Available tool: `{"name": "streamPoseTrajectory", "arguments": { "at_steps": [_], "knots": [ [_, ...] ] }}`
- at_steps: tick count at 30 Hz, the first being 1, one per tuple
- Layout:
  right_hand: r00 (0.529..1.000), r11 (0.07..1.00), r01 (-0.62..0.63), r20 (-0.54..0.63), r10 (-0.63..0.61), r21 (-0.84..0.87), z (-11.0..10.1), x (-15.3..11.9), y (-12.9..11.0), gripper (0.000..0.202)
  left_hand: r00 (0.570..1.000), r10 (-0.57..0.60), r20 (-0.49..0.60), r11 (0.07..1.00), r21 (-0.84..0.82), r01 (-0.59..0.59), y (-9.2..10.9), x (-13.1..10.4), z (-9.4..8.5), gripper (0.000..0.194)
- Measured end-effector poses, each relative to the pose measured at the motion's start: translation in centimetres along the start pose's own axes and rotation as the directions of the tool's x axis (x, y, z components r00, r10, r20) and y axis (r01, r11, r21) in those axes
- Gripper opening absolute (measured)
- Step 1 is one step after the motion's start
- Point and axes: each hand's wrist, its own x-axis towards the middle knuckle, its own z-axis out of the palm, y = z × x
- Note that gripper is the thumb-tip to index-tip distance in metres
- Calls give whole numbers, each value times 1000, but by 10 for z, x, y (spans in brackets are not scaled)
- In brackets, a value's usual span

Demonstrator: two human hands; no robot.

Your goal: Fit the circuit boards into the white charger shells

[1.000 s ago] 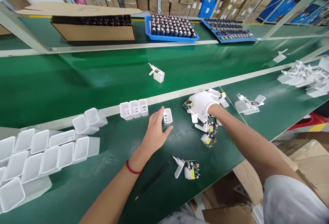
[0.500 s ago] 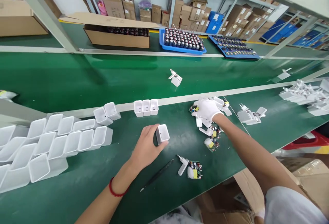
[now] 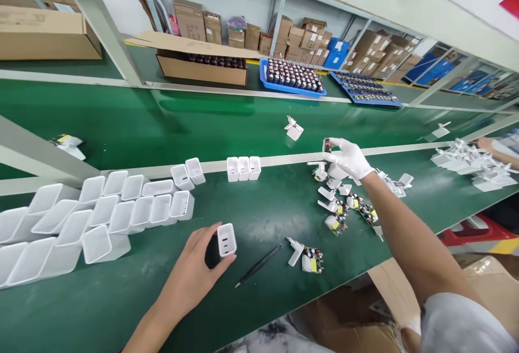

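My bare left hand (image 3: 194, 266) grips a white open-topped housing (image 3: 226, 240) between thumb and fingers; slots show inside it. My gloved right hand (image 3: 348, 159) pinches a small circuit board (image 3: 327, 146) above the far edge of the near table. Below that hand lie white plastic pieces and circuit boards (image 3: 335, 222). Black tweezers (image 3: 258, 265) rest between my left hand and a circuit board (image 3: 312, 260), which has a white plug piece (image 3: 295, 251) beside it. Three white housings (image 3: 244, 169) stand in a row near the table's far edge.
Many white housings (image 3: 103, 210) cover the left side. On the green belt (image 3: 194, 120) sits a white part (image 3: 294, 128). Beyond it are a carton (image 3: 203, 70), a blue tray (image 3: 295, 89) and another tray (image 3: 377, 101). Another person's hand (image 3: 486, 145) is at the far right.
My left hand has moved left and nearer with the housing, now showing its slots. My right hand has lifted a circuit board from the pile. The camera view has shifted.
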Motion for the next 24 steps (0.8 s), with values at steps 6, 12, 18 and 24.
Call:
{"name": "streamPoseTrajectory", "arguments": {
  "at_steps": [6,12,18,24],
  "knots": [
    [988,773,130,-19,-151,621,1,-34,-51,74,1000,7,23,1000,8,-7,-21,-5,-10,65],
    [843,119,-369,386,-374,922,54,-87,-134,70,998,41,-44,995,-88,-45,3,-16,-23,75],
    [504,144,-738,681,-531,659,106,-137,-178,61,902,432,-22,872,-247,-423,29,-10,-37,66],
    [615,149,-693,686,-390,706,86,-162,-191,63,871,467,-150,834,-254,-491,17,-8,-33,46]
  ]
}}
